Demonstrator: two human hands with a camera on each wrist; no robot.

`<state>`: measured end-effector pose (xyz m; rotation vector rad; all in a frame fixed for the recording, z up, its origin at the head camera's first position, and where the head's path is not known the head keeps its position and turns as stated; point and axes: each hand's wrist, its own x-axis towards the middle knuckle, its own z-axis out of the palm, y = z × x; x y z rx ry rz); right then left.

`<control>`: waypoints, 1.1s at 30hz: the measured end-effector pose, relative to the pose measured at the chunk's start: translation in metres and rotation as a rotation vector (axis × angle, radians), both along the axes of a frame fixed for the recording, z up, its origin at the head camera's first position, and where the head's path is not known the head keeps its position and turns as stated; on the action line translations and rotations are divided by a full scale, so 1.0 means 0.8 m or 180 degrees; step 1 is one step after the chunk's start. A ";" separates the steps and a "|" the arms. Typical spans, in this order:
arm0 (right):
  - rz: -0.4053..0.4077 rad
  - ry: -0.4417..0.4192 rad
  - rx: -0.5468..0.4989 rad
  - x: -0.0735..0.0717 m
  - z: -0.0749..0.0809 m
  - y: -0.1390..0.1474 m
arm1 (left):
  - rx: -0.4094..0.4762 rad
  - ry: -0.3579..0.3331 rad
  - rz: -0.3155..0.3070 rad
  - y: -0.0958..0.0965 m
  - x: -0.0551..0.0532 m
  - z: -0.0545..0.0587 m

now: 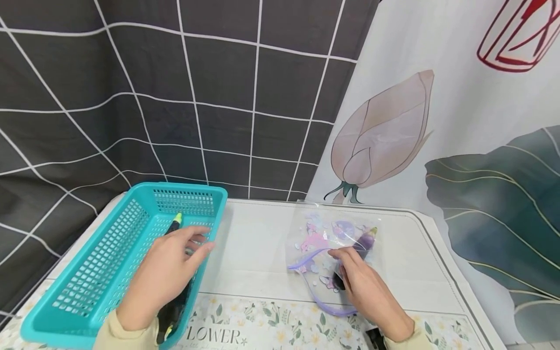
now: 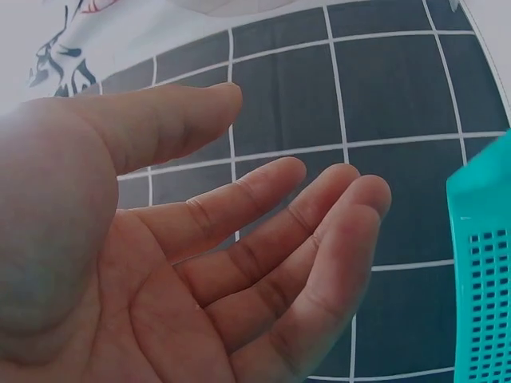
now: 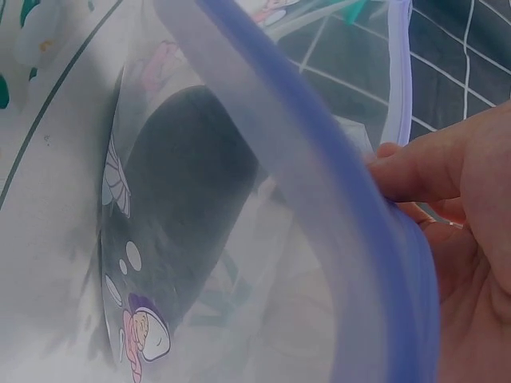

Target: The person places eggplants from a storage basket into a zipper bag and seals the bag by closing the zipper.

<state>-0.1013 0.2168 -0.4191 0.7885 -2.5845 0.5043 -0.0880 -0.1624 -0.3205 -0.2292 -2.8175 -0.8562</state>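
My right hand [image 1: 365, 287] pinches the purple rim of a clear zip bag [image 1: 312, 233] printed with pink and lilac cartoon figures. The bag's mouth gapes towards me, and in the right wrist view the thumb presses on the purple zip edge [image 3: 335, 152]. Inside lies a long dark purple, eggplant-like thing [image 1: 364, 243] with a yellow-green tip, partly hidden by the hand. Over the right side of a turquoise basket [image 1: 109, 233], my left hand [image 1: 168, 267] is held with loosely bent fingers and nothing in its grasp. Beneath it shows a long dark thing [image 1: 174, 226] with a green tip.
The basket stands at the left of the table [image 1: 255, 243], which has a white top and a floral band along the front. Black cloth with a white grid [image 1: 218, 87] hangs behind, and a white flower-printed cloth [image 1: 393, 39] hangs at the right.
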 end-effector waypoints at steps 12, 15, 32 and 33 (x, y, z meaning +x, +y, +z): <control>0.0000 -0.0013 -0.0014 0.000 0.000 -0.001 | -0.0101 -0.0214 0.0107 -0.026 -0.002 -0.003; 0.0001 -0.0024 -0.0003 0.000 0.000 -0.001 | -0.0167 -0.0229 0.0148 -0.034 -0.003 -0.004; -0.0004 -0.0016 0.0034 -0.001 0.001 -0.002 | -0.0469 -0.0478 0.0272 -0.073 -0.019 -0.015; -0.0006 -0.0020 0.0032 0.000 0.001 -0.001 | -0.0474 -0.0500 0.0282 -0.075 -0.020 -0.015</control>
